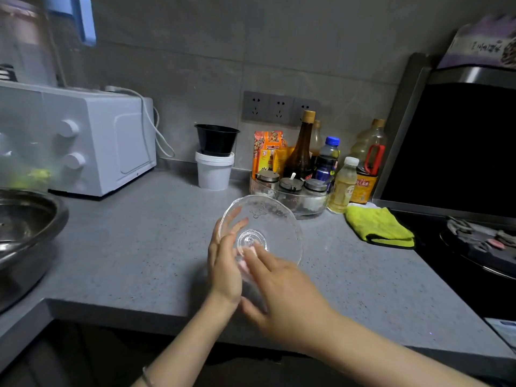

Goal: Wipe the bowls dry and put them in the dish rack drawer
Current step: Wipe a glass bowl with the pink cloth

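Note:
A clear glass bowl (275,219) is held tilted on its side above the grey countertop (125,247), its base ring towards me. My left hand (223,263) stands upright at the bowl's left edge, and its straight fingers show through the glass. My right hand (284,297) comes in from the lower right, blurred. Its fingers lie over the bowl's base and its thumb sits under the lower rim, so it grips the bowl. A folded yellow cloth (379,226) lies on the counter to the right, apart from both hands. No dish rack drawer is in view.
A steel basin (25,236) sits at the left and a white microwave (92,141) behind it. A black cup stacked on a white tub (214,174), a clear tray of bottles and jars (296,202) and a black stove (474,247) line the back and right.

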Demonstrator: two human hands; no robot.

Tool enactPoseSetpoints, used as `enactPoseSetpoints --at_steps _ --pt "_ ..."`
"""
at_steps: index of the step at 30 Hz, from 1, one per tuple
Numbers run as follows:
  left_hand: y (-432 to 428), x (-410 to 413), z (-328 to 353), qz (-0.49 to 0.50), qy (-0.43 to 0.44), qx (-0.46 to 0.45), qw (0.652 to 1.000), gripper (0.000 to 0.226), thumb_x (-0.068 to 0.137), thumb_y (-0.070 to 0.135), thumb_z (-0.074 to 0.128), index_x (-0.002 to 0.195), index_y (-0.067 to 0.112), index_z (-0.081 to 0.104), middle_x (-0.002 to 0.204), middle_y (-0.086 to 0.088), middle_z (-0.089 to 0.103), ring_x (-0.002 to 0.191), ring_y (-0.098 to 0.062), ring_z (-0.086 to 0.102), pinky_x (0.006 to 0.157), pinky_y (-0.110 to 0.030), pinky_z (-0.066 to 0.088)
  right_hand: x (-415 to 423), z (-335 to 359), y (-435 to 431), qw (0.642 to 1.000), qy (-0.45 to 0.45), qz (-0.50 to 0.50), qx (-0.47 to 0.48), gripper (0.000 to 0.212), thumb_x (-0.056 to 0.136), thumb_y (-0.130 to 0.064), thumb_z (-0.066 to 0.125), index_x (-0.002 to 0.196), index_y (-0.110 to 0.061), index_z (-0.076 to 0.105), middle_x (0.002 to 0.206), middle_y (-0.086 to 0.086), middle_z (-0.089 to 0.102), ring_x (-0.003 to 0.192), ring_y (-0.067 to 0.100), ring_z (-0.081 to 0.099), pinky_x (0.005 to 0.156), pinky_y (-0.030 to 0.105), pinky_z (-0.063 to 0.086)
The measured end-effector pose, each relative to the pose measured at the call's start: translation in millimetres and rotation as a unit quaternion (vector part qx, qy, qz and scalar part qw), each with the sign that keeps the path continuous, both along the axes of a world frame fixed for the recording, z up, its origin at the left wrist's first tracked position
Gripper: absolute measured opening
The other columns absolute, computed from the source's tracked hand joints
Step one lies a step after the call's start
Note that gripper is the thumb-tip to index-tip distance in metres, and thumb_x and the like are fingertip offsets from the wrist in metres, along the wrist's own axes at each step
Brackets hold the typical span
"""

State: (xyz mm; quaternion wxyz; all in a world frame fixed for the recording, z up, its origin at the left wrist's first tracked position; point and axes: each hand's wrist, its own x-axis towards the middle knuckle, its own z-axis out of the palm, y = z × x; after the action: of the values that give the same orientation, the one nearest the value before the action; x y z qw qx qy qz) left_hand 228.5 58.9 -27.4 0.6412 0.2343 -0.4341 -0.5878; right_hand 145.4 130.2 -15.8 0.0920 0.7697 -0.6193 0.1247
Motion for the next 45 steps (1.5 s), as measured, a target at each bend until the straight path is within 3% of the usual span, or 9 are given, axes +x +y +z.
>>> enactPoseSetpoints --at_steps 5,13,16,21,23,30,33,38,45 --pt "-8 3 -1 0.001 -0.016 -0.007 1.000 0.040 0.096 0.004 0.029 0.120 0.009 0.061 0.110 0.017 0.068 0.118 -0.012 0.057 0.097 -0.031 0.048 -1 4 1 0.994 -0.056 0.084 0.034 0.075 0.078 -0.015 0.059 0.147 -0.014 0.029 0.153 0.014 0.027 0.127 0.032 0.045 0.100 0.035 0.038" --pt "-29 32 7 -0.159 -0.133 0.008 0.978 0.037 0.085 0.023 0.044 0.117 0.025 0.061 0.125 -0.009 0.063 0.114 -0.028 0.060 0.091 -0.046 0.052 -64 6 -26 0.950 0.292 0.072 -0.089 0.055 0.075 -0.039 0.063 0.120 -0.007 0.065 0.135 0.012 0.055 0.125 0.026 0.052 0.111 0.036 0.029" --pt "-31 30 5 -0.133 -0.126 0.001 0.983 0.040 0.096 0.014 0.033 0.122 0.027 0.060 0.124 -0.003 0.064 0.117 -0.028 0.059 0.092 -0.050 0.050 -46 -2 -30 0.961 0.238 0.056 -0.133 0.047 0.078 -0.024 0.041 0.111 -0.007 0.070 0.124 0.013 0.063 0.112 0.026 0.063 0.097 0.034 0.047" --pt "-22 10 4 -0.022 -0.098 0.006 0.995 0.039 0.097 0.006 0.031 0.118 0.018 0.061 0.118 -0.001 0.065 0.106 -0.005 0.061 0.088 -0.025 0.051 -5 -10 -23 0.995 0.019 0.041 -0.086 0.064 0.072 0.000 0.063 0.135 -0.006 0.049 0.137 0.020 0.050 0.117 0.033 0.058 0.086 0.034 0.052" --pt "-23 10 2 -0.019 -0.092 0.003 0.996 0.039 0.096 0.003 0.031 0.117 0.016 0.061 0.115 0.004 0.065 0.108 -0.003 0.059 0.094 -0.034 0.048 -4 -11 -17 0.996 0.040 0.076 -0.030 0.052 0.092 -0.009 0.046 0.143 -0.009 0.037 0.152 0.016 0.030 0.133 0.032 0.040 0.102 0.036 0.040" --pt "-36 35 4 -0.193 -0.179 0.021 0.965 0.042 0.096 0.008 0.031 0.125 0.024 0.057 0.130 -0.006 0.059 0.119 -0.028 0.057 0.088 -0.046 0.050 -74 -1 -29 0.958 0.241 0.119 -0.096 0.039 0.082 -0.023 0.045 0.109 -0.014 0.072 0.129 0.009 0.060 0.117 0.026 0.059 0.097 0.036 0.046" --pt "-32 30 6 -0.191 -0.142 0.019 0.971 0.048 0.095 0.007 0.032 0.133 0.030 0.050 0.131 0.003 0.057 0.116 -0.025 0.059 0.076 -0.037 0.058 -60 0 -28 0.967 0.190 0.098 -0.140 0.041 0.063 -0.012 0.080 0.103 -0.013 0.074 0.120 0.007 0.066 0.105 0.024 0.066 0.080 0.030 0.055" --pt "-18 1 1 -0.131 -0.088 -0.002 0.987 0.043 0.089 0.010 0.042 0.123 0.034 0.054 0.126 0.005 0.061 0.096 -0.009 0.064 0.060 -0.017 0.050 -15 -13 -34 0.986 -0.013 0.045 -0.160 0.048 0.068 -0.010 0.079 0.114 -0.015 0.065 0.126 0.000 0.062 0.090 0.022 0.069 0.056 0.025 0.052" --pt "-39 28 5 -0.221 -0.142 0.033 0.964 0.043 0.096 0.007 0.030 0.125 0.025 0.055 0.129 -0.010 0.060 0.106 -0.038 0.063 0.071 -0.044 0.058 -77 1 -29 0.936 0.266 0.144 -0.183 0.045 0.083 -0.017 0.034 0.105 -0.012 0.074 0.121 0.007 0.066 0.110 0.025 0.064 0.093 0.034 0.049"
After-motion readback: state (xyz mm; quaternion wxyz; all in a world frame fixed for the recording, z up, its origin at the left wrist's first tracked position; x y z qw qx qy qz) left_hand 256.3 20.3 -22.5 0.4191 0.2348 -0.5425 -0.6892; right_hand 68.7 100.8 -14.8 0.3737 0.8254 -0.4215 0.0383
